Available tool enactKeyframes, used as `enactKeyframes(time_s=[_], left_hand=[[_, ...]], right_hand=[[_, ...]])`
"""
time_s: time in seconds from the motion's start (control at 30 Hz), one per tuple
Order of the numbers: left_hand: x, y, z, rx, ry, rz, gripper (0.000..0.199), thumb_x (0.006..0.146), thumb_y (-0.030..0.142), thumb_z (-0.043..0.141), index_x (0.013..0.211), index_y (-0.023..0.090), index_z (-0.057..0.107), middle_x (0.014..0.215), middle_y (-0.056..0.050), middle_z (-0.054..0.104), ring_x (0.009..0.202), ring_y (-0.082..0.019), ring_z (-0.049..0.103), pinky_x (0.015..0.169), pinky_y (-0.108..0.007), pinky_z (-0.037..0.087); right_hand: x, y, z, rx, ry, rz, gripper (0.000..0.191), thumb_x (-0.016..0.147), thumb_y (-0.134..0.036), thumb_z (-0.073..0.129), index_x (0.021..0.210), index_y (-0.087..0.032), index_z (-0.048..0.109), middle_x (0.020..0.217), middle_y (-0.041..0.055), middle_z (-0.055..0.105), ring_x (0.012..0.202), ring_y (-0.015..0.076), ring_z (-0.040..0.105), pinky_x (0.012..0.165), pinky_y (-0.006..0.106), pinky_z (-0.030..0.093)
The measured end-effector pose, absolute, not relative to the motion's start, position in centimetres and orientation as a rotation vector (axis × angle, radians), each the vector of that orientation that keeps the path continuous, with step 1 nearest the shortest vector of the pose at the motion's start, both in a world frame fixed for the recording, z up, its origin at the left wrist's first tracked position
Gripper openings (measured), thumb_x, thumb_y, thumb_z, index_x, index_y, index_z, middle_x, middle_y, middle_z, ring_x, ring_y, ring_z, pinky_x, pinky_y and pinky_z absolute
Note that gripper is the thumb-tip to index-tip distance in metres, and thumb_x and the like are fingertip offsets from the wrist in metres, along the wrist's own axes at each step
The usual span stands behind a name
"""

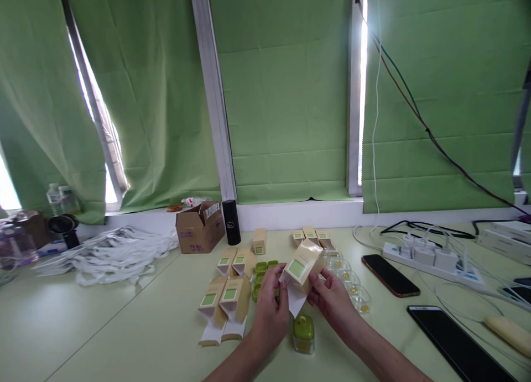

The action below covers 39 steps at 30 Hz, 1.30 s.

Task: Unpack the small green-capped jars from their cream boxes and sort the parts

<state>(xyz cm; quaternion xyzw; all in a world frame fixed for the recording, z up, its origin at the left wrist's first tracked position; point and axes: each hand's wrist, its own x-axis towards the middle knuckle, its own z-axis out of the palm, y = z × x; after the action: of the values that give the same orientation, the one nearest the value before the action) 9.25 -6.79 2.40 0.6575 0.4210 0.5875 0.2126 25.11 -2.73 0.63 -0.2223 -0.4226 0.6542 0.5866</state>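
Observation:
Between my hands, above the table, is a small beige carton with a green window and a white flap hanging open toward me. My left hand pinches the flap side, while my right hand grips the carton's right side. Just below it stands a small clear jar with a green lid. Several green lids lie behind my left hand, partly hidden by it. To the right, several clear jars with something yellow inside stand in rows. Open beige cartons lie to the left, flaps toward me.
More cartons stand farther back, near a black cylinder and a brown cardboard box. White straps are piled at left. A phone, a tablet and a power strip with cables lie at right.

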Motion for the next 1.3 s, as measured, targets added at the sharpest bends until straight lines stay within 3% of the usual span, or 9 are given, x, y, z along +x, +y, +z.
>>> enactKeyframes(time_s=[0.23,0.5,0.73,0.9,1.1,1.3], left_hand=[[9.5,-7.0,2.8,1.646,1.062,1.597,0.052,0.091,0.036,0.071,0.136,0.025,0.049,0.138,-0.013,0.062,0.122,-0.028,0.065,0.093,-0.036,0.055],[9.6,-7.0,3.2,1.436,0.867,1.546,0.054,0.093,0.053,0.065,0.137,0.024,0.051,0.133,-0.013,0.067,0.113,-0.028,0.068,0.090,-0.037,0.056],[9.2,-6.2,2.6,1.289,0.874,1.526,0.060,0.085,0.061,0.071,0.131,0.025,0.061,0.126,-0.010,0.071,0.112,-0.028,0.068,0.092,-0.037,0.055],[8.8,-5.7,2.4,1.325,0.912,1.550,0.057,0.089,0.069,0.062,0.121,0.021,0.066,0.101,-0.008,0.076,0.094,-0.024,0.070,0.087,-0.036,0.055],[8.5,-5.2,3.3,1.367,0.894,1.496,0.058,0.080,0.065,0.076,0.112,0.018,0.067,0.099,-0.011,0.076,0.095,-0.027,0.072,0.086,-0.037,0.056],[8.2,-5.2,3.7,1.561,0.953,1.501,0.050,0.080,0.057,0.079,0.109,0.016,0.069,0.102,-0.012,0.077,0.095,-0.025,0.071,0.084,-0.035,0.057]], right_hand=[[25.3,-2.5,0.6,-0.553,-1.029,1.525,0.051,0.072,-0.058,0.087,0.100,-0.017,0.074,0.068,0.0011,0.068,0.053,0.0125,0.050,0.051,0.025,0.038],[25.9,-2.8,1.2,-0.605,-1.000,1.517,0.047,0.071,-0.058,0.088,0.087,-0.016,0.076,0.070,0.0032,0.070,0.055,0.0125,0.052,0.052,0.025,0.038],[26.2,-3.0,1.3,-0.677,-0.988,1.477,0.051,0.069,-0.061,0.087,0.093,-0.017,0.076,0.078,0.0074,0.078,0.060,0.0222,0.066,0.056,0.032,0.047],[26.3,-2.8,1.1,-0.717,-0.995,1.436,0.048,0.068,-0.060,0.088,0.086,-0.017,0.076,0.071,0.0052,0.076,0.054,0.0174,0.061,0.052,0.029,0.047],[25.9,-3.4,2.1,-0.745,-1.083,1.331,0.054,0.064,-0.067,0.087,0.073,-0.017,0.070,0.052,-0.0003,0.061,0.044,0.0099,0.046,0.042,0.023,0.035],[25.8,-3.8,2.5,-0.709,-1.145,1.276,0.053,0.067,-0.068,0.085,0.080,-0.017,0.074,0.060,0.0025,0.066,0.048,0.0122,0.047,0.044,0.025,0.036]])
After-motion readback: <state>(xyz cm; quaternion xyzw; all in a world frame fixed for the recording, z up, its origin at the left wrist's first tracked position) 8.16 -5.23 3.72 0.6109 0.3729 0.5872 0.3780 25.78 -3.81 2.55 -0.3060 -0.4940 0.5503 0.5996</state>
